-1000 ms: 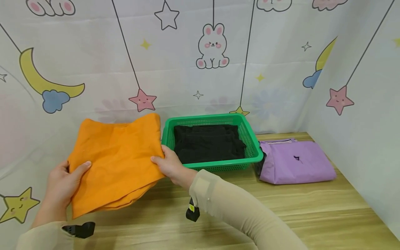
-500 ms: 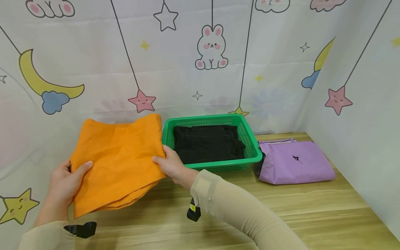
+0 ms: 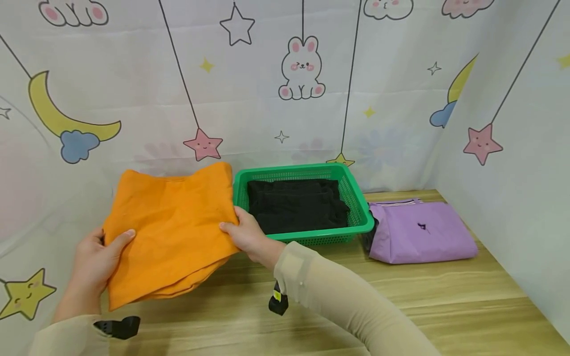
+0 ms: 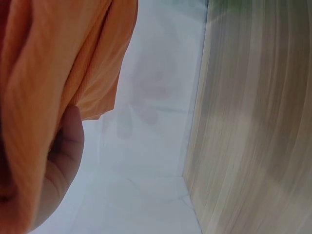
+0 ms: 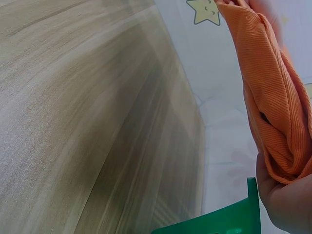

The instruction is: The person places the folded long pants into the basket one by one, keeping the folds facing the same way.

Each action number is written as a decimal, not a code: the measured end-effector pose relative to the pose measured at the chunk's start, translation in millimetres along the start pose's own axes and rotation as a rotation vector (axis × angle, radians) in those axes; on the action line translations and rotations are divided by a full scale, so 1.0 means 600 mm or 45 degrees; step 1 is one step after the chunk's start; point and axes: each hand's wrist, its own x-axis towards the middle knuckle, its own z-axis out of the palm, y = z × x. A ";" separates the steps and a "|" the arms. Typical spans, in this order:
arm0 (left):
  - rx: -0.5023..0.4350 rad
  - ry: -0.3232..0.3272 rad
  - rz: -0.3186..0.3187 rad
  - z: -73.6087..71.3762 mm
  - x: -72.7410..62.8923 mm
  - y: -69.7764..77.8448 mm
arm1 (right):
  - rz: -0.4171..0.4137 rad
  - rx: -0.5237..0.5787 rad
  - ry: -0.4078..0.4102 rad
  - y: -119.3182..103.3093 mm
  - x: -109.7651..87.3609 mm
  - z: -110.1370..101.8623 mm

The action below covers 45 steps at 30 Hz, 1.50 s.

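An orange folded garment (image 3: 173, 227) is held up above the table's left part, its layers showing along the lower edge. My left hand (image 3: 95, 262) grips its left side, thumb on top and fingers underneath. On the opposite side, my right hand (image 3: 249, 235) pinches the edge with the thumb over the cloth. In the left wrist view, fingers (image 4: 68, 146) curl against the orange cloth (image 4: 44, 87). The right wrist view shows the thick folded edge (image 5: 273, 97) of the garment resting in the right hand (image 5: 287, 202).
A green plastic basket (image 3: 356, 210) stands at the back of the wooden table (image 3: 356, 291), just right of the garment. Black folded cloth (image 3: 298, 205) lies inside it. Right of the basket is a purple folded item (image 3: 427, 232). White printed curtains (image 3: 254, 99) enclose the table.
Both hands and the orange garment have drifted slightly to the right. The grip on each side looks the same; the basket and purple item have stayed put.
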 end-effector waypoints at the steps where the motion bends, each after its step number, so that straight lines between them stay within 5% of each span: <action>1: 0.009 0.000 -0.004 0.000 0.000 0.000 | 0.002 0.003 -0.003 0.000 0.000 -0.001; 45: -0.017 -0.025 0.017 0.021 0.000 0.023 | -0.003 -0.015 -0.035 -0.007 -0.005 -0.034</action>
